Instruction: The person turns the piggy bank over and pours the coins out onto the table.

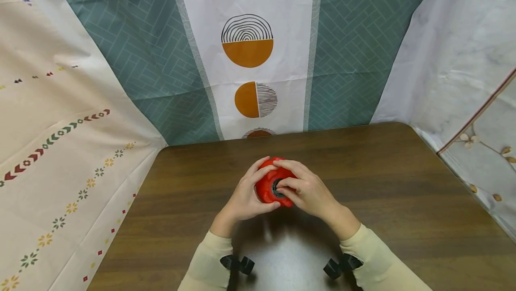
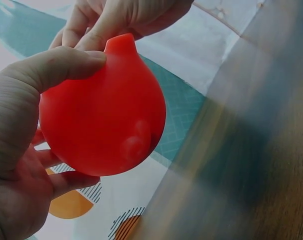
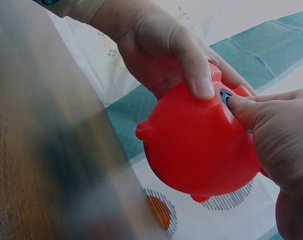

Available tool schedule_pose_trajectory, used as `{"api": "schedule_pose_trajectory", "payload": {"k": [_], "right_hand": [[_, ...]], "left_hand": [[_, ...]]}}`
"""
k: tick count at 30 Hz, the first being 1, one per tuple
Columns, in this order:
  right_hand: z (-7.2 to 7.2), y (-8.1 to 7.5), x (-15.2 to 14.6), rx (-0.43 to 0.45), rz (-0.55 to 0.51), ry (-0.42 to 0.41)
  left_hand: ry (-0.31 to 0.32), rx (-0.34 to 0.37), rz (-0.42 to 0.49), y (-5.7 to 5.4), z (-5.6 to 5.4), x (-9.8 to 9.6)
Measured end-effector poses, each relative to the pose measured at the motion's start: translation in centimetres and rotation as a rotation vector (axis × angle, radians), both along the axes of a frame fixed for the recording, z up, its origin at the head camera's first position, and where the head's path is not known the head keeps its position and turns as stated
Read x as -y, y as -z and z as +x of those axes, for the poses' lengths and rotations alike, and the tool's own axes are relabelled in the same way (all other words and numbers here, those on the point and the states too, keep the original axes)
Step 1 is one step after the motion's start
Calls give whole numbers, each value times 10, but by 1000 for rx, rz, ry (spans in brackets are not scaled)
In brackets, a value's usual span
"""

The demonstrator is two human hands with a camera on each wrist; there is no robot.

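Sheet (image 1: 60, 147), cream with small coloured motifs, is hanging at left. Table (image 1: 169, 219), brown wood grain, is stretching across below, pale light gleaming at its near side. Curtain (image 1: 290, 58), green and white with orange half-discs, is hanging behind; cloth (image 1: 459, 71), whitish, is draping at right. Left hand (image 1: 247, 194), cream-sleeved, is gripping the ball's left side, thumb nearest, fingers spreading round the far side. Ball (image 1: 264, 188), red and knobbed, is being held above the table's middle. Ring (image 1: 276, 187), black, is sitting in the ball, facing right hand (image 1: 308, 188), whose thumb and fingertip are pinching at it.
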State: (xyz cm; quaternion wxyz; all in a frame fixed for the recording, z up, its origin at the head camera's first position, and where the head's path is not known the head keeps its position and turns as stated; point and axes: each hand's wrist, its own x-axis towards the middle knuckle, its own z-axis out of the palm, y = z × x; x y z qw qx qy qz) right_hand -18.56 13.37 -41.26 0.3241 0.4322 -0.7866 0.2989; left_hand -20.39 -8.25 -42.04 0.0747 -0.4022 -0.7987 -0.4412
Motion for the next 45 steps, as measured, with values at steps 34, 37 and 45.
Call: {"api": "schedule_pose_trajectory", "payload": {"k": [34,37,45], "right_hand": [[-2,13,6,350,-278,-77],[3,8,8,399,-320,-95],[17,-12,14,432,-365,-104]], "left_hand": [[-22,-17,-5,-1,1,-1],[-22,-15,-6,-2,1,-1],[-35,-29,-9,-3,2,0]]}}
